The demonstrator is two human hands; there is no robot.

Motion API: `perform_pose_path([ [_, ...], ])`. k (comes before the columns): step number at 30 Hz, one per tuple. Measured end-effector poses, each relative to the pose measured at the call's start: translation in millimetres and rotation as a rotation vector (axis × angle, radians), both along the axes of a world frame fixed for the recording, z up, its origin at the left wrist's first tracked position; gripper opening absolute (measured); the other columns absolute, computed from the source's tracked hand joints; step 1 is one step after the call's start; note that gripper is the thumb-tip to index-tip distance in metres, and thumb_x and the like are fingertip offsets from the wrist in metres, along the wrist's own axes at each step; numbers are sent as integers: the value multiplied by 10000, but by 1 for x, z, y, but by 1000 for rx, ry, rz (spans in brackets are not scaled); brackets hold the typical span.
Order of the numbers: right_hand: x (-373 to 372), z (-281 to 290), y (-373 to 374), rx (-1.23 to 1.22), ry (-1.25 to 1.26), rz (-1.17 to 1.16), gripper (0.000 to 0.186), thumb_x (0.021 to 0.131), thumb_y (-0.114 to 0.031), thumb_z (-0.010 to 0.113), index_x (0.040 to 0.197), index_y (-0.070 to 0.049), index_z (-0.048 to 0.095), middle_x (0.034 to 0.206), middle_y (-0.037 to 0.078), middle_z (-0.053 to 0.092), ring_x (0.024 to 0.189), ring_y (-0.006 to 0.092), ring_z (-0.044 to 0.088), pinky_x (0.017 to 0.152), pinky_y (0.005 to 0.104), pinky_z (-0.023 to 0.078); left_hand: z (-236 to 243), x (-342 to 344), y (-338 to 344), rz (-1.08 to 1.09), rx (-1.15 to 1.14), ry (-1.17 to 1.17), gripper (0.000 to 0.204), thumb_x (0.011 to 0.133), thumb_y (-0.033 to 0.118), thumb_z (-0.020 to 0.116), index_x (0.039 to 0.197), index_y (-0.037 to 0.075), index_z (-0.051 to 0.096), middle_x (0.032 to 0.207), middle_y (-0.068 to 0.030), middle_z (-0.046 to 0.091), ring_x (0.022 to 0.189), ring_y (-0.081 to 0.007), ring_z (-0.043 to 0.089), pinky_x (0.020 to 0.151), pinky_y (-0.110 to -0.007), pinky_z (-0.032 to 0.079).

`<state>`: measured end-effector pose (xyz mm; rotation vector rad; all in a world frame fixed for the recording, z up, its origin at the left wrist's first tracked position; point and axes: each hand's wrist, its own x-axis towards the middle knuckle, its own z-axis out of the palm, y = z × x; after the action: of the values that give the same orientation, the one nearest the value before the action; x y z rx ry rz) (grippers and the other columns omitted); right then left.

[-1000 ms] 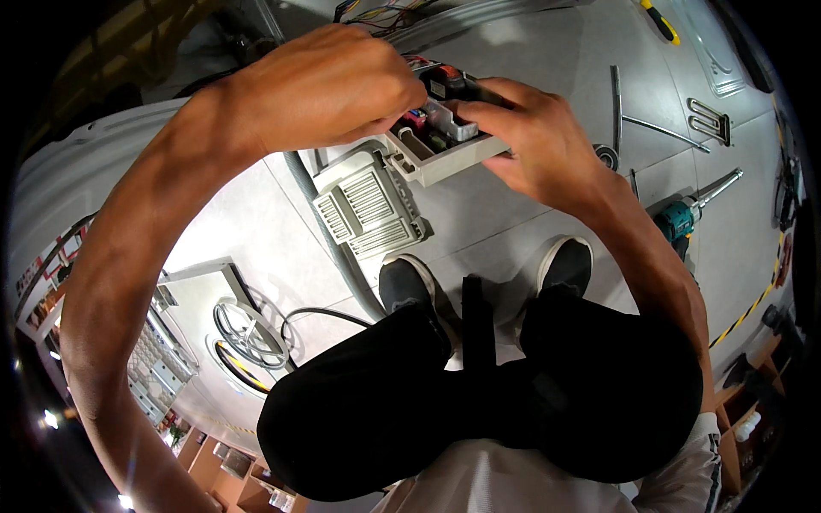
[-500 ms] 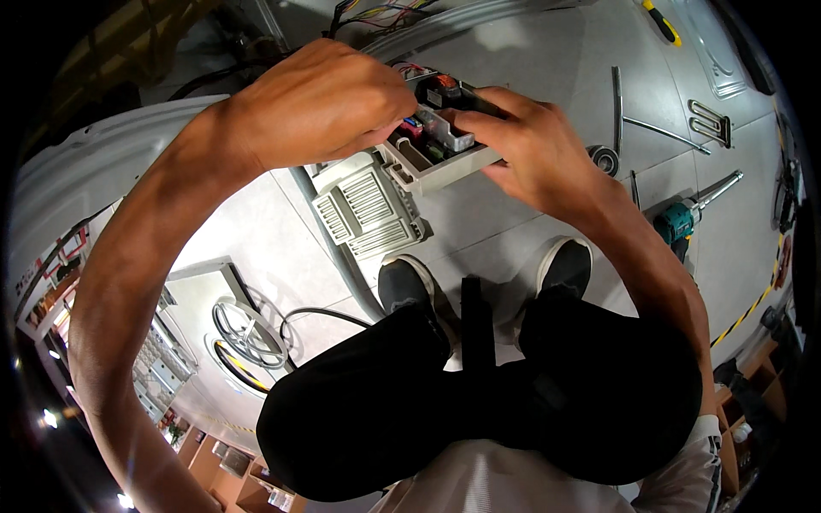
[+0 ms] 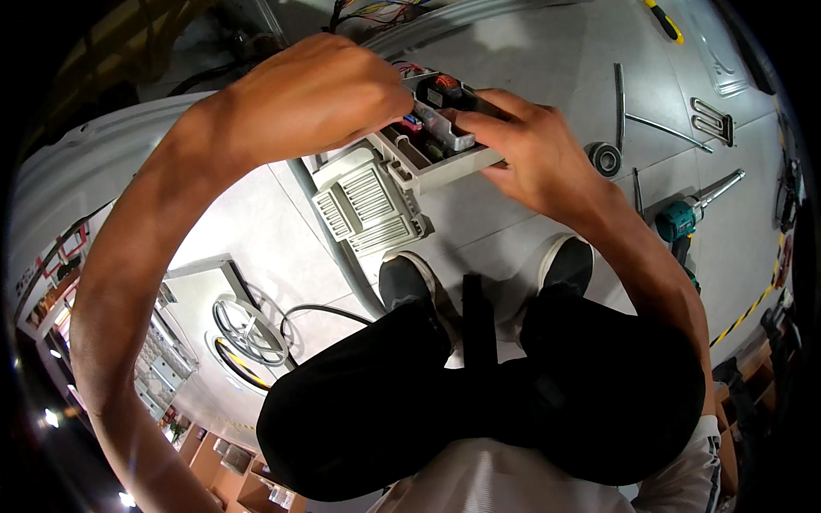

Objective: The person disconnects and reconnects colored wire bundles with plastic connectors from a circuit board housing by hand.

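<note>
A beige plastic tray-like control board housing [image 3: 453,169] is held up in front of me, its open side showing electronic parts, a red-orange coil and small coloured connectors. My right hand [image 3: 543,154] grips its right end, thumb over the top and fingers beneath. My left hand [image 3: 338,103] is closed at its left side, fingers curled in toward the connectors. What those fingertips pinch is hidden behind the hand. Thin coloured wires [image 3: 409,67] show at the housing's far edge. Below it on the floor lies a beige slotted plastic cover [image 3: 368,203].
A grey hose [image 3: 342,256] runs past the cover. On the right lie a teal power tool [image 3: 677,221], a bearing [image 3: 605,159], metal rods [image 3: 619,111], a heating element [image 3: 711,121] and a yellow-black screwdriver [image 3: 664,23]. A white panel [image 3: 201,295] and pulley wheel [image 3: 248,332] lie left.
My left hand has shifted very slightly left at the housing, its wrist a little lower. The housing and my right hand stay nearly in place.
</note>
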<state>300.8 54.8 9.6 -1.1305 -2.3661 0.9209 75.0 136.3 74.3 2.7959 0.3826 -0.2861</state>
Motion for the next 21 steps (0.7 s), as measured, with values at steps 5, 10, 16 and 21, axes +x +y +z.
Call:
perform_pose_path([
  [5, 2, -2, 1, 23, -22, 2, 409, 736, -37, 687, 1134, -48, 593, 1077, 155, 581, 886, 278, 629, 785, 367, 527, 2, 9, 1, 67, -76, 16, 74, 761, 47, 649, 812, 8, 612, 679, -130, 582, 655, -279, 608, 584, -380, 454],
  [10, 3, -5, 0, 3, -9, -10, 427, 718, -32, 698, 1133, -48, 597, 1094, 166, 579, 908, 289, 625, 801, 378, 520, -1, 10, 0, 90, -91, 35, 51, 761, 30, 636, 763, 15, 588, 665, -125, 576, 657, -277, 613, 582, -379, 453],
  [16, 4, -11, 1, 58, 30, -18, 463, 700, -15, 708, 1146, -42, 585, 1101, 168, 576, 914, 290, 622, 809, 379, 514, 6, 20, -3, 41, -1, 75, 76, 717, 23, 630, 687, 29, 561, 636, -129, 570, 627, -272, 612, 571, -367, 449],
  [21, 2, -6, 1, 19, 9, -8, 472, 698, -10, 711, 1151, -40, 581, 1103, 165, 575, 896, 282, 626, 800, 372, 518, 8, 24, -5, 77, 34, 141, 140, 697, 40, 641, 624, 32, 522, 586, -130, 542, 585, -285, 596, 573, -367, 444],
])
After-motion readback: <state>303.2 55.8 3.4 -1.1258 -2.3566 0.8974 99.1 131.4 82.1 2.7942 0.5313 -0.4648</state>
